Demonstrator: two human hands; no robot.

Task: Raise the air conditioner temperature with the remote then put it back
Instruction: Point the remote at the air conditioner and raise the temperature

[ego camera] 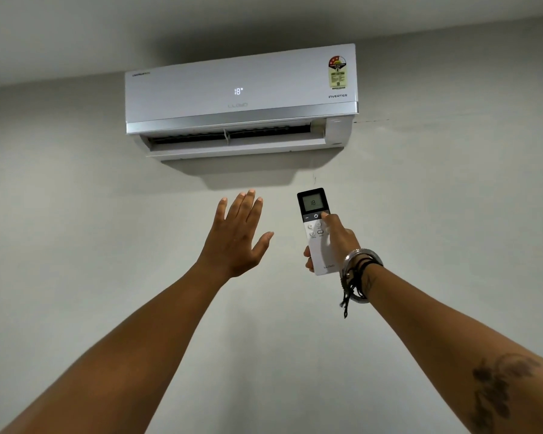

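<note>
A white air conditioner (239, 98) hangs high on the wall, its front display reading 18 and its lower flap open. My right hand (337, 241) grips a white remote (314, 228) with a dark top, held upright and pointed at the unit. The remote's small screen also reads 18. My thumb rests on a button at the right, just below the screen. My left hand (237, 238) is raised beside the remote, palm toward the wall, fingers spread and holding nothing.
A plain grey wall (76, 214) fills the view, meeting the ceiling (201, 23) just above the unit. Bracelets and dark threads circle my right wrist (358, 270).
</note>
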